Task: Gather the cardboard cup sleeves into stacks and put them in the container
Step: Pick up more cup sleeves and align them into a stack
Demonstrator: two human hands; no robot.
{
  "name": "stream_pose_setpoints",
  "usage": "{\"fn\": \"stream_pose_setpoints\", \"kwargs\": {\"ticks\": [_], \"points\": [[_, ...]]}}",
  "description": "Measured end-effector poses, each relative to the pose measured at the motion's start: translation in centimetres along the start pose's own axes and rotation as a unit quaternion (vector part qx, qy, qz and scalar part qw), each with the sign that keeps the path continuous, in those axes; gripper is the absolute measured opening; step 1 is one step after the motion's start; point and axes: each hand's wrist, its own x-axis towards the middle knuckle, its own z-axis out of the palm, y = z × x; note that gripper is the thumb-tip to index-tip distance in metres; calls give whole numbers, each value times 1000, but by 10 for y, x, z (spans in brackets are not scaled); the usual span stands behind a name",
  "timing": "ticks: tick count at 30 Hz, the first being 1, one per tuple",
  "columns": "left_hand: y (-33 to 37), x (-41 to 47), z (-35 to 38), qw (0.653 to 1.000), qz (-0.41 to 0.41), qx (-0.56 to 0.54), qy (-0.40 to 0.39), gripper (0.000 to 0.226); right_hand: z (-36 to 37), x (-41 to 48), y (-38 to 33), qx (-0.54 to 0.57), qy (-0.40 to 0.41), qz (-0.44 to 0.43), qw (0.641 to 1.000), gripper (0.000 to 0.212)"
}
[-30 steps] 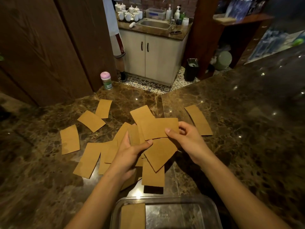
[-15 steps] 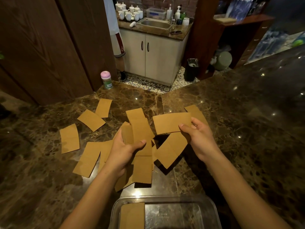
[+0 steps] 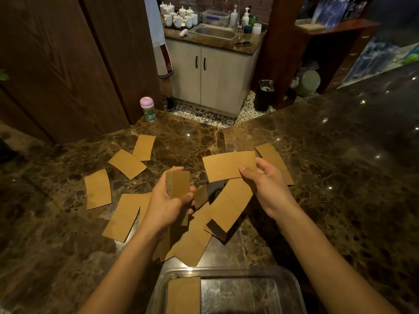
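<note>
The cup sleeves (image 3: 229,166) were of matt brown cardboard. The counter (image 3: 340,177) was dark marble, polished and glossy. The container (image 3: 292,288) looked like clear, smooth plastic.

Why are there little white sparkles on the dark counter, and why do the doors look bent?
In the head view, the sparkles are ceiling lights reflected in the shiny marble counter; the room is dim, so they stand out. The wooden doors lean and curve because the wide-angle lens warps the picture's edges. The sleeve in the right hand casts a dark shadow below it.
</note>
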Motion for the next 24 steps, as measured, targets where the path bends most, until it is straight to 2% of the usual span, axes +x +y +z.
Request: {"fn": "stream_pose_setpoints", "kwargs": {"ticks": [7, 12, 16, 20, 22, 24], "points": [[11, -12, 7, 999, 14, -43, -14, 51, 6, -3, -6, 12, -8, -7, 1000, 20], [20, -22, 24, 995, -7, -32, -96, 67, 17, -6, -13, 26, -30, -20, 999, 23], [19, -25, 32, 992, -31, -61, -101, 56, 23, -11, -17, 34, -46, -24, 998, 22], [18, -27, 37, 988, -47, -66, -129, 58, 25, -15, -20, 43, -75, -23, 996, 22], [17, -26, 36, 988, -56, -69, -130, 54, 25, -17, -22, 46, -82, -41, 995, 21], [17, -26, 32, 986, -71, -90, -121, 48, 22, -18, -24, 46, -85, -110, 989, 20]]}}
